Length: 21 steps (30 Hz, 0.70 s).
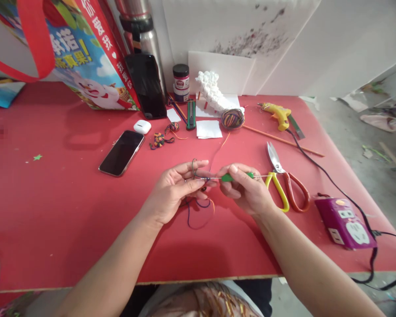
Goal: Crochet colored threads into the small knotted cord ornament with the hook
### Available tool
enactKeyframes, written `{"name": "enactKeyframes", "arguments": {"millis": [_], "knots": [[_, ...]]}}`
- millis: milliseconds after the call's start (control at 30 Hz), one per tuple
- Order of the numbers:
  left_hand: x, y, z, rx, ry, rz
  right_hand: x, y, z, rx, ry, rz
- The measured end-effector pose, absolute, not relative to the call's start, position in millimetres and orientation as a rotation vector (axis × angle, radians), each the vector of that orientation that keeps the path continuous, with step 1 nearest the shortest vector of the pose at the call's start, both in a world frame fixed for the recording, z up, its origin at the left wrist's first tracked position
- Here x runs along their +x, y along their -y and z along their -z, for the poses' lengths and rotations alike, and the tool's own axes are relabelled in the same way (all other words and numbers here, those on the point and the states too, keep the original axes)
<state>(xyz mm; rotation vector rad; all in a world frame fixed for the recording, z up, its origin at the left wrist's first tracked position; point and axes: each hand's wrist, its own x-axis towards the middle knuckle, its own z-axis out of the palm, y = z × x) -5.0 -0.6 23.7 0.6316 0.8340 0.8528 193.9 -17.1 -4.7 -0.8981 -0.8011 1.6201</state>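
Note:
Near the front middle of the table, my right hand (246,187) is closed round the green handle (228,177) of a thin metal crochet hook. The hook's shaft points left, to the fingers of my left hand (181,187). That hand pinches dark yarn (203,203), and a strand loops round one raised finger. Loose yarn ends, dark and orange, hang below my fingers. A thin strand runs back from my hands to a multicoloured yarn ball (232,119). The small stitched part between my fingers is mostly hidden.
Scissors (277,169) lie close right of my right hand, with a purple power socket (346,223) and black cable beyond. A glue gun (279,115) and wooden stick (284,141) lie behind. A phone (122,153), earbud case (142,127) and small crocheted piece (159,140) are back left.

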Motion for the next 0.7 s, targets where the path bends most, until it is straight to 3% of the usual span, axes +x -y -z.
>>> {"name": "enactKeyframes", "arguments": {"millis": [700], "knots": [[-1.0, 4.3, -25.7, 0.647, -0.902, -0.932, 179.0, 25.5, -3.4, -0.91, 0.711, -1.55]]}}
